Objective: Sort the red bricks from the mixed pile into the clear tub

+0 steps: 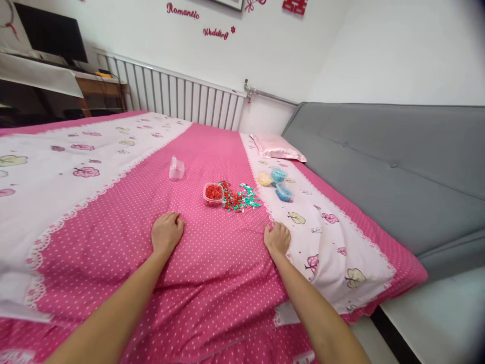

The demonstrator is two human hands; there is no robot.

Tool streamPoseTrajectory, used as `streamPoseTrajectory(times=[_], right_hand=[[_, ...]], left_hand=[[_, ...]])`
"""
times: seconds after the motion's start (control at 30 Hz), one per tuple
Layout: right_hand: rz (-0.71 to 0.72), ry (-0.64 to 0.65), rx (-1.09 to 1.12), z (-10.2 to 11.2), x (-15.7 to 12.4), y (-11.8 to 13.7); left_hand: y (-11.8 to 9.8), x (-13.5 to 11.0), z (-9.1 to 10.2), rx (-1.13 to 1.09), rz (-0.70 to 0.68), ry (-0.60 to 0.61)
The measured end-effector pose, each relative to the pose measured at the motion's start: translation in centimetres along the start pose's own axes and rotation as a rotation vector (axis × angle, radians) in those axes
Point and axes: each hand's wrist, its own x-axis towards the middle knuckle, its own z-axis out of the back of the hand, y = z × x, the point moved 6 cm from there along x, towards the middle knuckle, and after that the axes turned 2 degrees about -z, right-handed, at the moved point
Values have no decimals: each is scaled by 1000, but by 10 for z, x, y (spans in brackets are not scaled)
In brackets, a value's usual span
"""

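My left hand (167, 232) rests on the pink dotted bedspread with its fingers curled in, and nothing shows in it. Over on the right, my right hand (278, 237) also lies with curled fingers, at the lace border of the white stripe. Beyond and between them sits a clear plastic tub (214, 200) filled with small red pieces (213, 191). Beside this tub, a loose pile of red, green and white pieces (240, 198) is spread on the cloth. Neither hand touches the tub or the pile.
An empty clear container (176, 168) lies farther left. To the right are tubs of yellow pieces (264, 179), turquoise pieces (279, 174) and blue pieces (284, 192). Behind them are a pink pillow (278, 147) and a grey headboard (386, 172); a radiator (174, 91) lines the wall.
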Motion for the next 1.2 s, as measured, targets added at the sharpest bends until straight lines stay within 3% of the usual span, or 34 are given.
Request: streamPoseTrajectory(times=[1.2], right_hand=[[-4, 17, -1, 2, 0, -1]], left_hand=[[0, 1, -1, -17, 12, 2]])
